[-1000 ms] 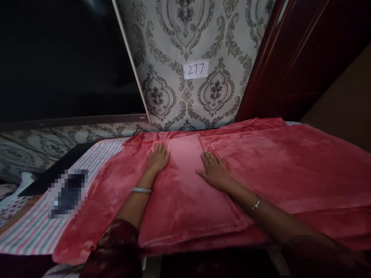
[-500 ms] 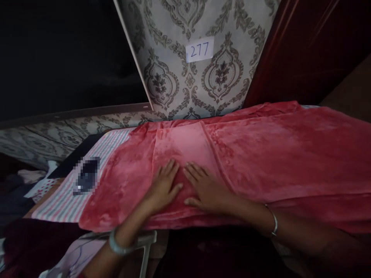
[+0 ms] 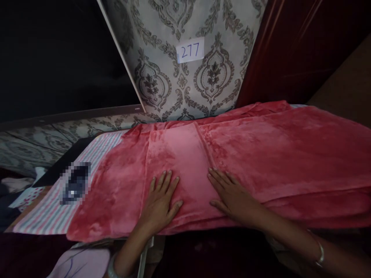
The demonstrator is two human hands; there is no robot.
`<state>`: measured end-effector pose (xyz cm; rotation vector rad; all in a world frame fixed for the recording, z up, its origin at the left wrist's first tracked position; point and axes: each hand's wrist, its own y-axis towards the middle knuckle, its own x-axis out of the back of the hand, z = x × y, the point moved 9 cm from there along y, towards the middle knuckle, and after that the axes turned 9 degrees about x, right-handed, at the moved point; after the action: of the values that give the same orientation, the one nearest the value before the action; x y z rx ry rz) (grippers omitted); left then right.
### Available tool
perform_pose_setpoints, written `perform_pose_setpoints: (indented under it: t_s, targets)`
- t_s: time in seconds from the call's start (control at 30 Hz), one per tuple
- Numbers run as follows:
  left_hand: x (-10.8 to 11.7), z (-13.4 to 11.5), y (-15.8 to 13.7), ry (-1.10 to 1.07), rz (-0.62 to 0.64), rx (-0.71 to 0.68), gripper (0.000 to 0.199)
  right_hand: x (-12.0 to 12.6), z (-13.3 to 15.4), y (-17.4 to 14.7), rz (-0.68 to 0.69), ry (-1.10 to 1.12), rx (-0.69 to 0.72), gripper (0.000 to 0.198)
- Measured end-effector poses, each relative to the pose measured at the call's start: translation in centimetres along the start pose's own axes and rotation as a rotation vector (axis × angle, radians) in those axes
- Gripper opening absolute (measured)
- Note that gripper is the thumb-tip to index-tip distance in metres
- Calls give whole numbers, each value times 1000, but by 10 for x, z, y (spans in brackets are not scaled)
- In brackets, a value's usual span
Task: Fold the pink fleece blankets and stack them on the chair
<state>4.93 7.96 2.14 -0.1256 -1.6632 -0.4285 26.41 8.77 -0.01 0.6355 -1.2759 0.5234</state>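
Note:
A plush pinkish-red blanket (image 3: 278, 154) stretches across the table, with a narrower folded panel lying over its middle. My left hand (image 3: 160, 199) rests palm down near the left edge of this panel, fingers stretched and spread. Flat on the panel's right edge lies my right hand (image 3: 232, 191), its fingers extended and pointing up and left. Both hands touch the fabric without gripping it. Bare smooth-looking pile shows between them.
Left of the blanket, a striped cloth (image 3: 55, 210) covers the table, bearing a dark pixelated object (image 3: 75, 183). A large dark screen (image 3: 63, 58) stands behind. A paper marked 277 (image 3: 190, 50) is on the patterned wall; a dark red panel (image 3: 292, 50) rises at right.
My right hand has slid to the right over the blanket, away from my left hand, widening the gap. The camera view has shifted slightly.

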Motion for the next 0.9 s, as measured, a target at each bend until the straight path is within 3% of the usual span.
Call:
perform_pose_setpoints:
  t_s: [0.13, 0.27, 0.37, 0.47, 0.63, 0.9]
  targets:
    - [2, -4, -1, -24, 30, -3, 76, 30, 1, 15, -6, -5, 44, 63]
    - [4, -5, 0, -45, 66, 13, 77, 58, 20, 81, -65, 17, 141, 61]
    - [6, -5, 0, -48, 71, 22, 78, 44, 29, 136, 1, 45, 136, 67]
    - [7, -5, -2, -44, 68, 19, 79, 17, 29, 166, 33, 31, 133, 66]
    - [7, -5, -3, -33, 92, 15, 76, -5, 8, 160, -24, -23, 103, 69]
    - [5, -3, -3, -102, 130, 41, 74, -1, -41, 129, -25, -118, -74, 80]
